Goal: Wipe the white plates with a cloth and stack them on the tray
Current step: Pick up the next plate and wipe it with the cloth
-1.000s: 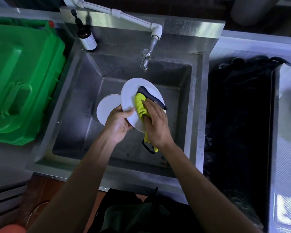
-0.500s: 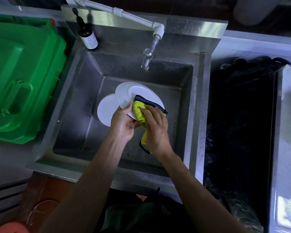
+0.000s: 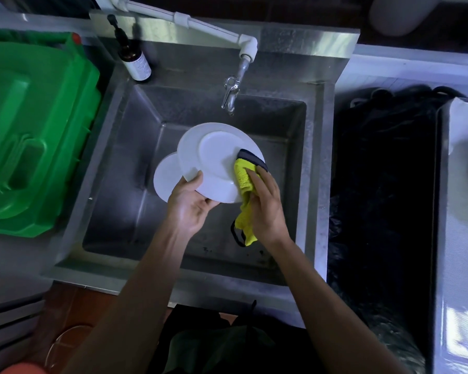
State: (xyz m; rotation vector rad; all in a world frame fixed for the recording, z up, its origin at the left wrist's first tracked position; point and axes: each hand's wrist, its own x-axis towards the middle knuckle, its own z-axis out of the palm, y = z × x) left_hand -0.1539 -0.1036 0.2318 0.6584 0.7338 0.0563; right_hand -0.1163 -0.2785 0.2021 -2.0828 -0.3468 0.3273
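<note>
Over the stainless steel sink (image 3: 315,168), the left hand (image 3: 191,205) grips the near-left rim of a round white plate (image 3: 214,157), thumb curled over the edge. The right hand (image 3: 265,203) presses a yellow cloth with dark trim (image 3: 243,179) against the plate's right edge, fingers bent around it. The plate tilts, its face upward. Under the left hand's thumb lies a second white plate (image 3: 165,179). Beyond hang a metal tap (image 3: 231,93) and a brown bottle (image 3: 134,59); left sits a green plastic crate (image 3: 30,130).
</note>
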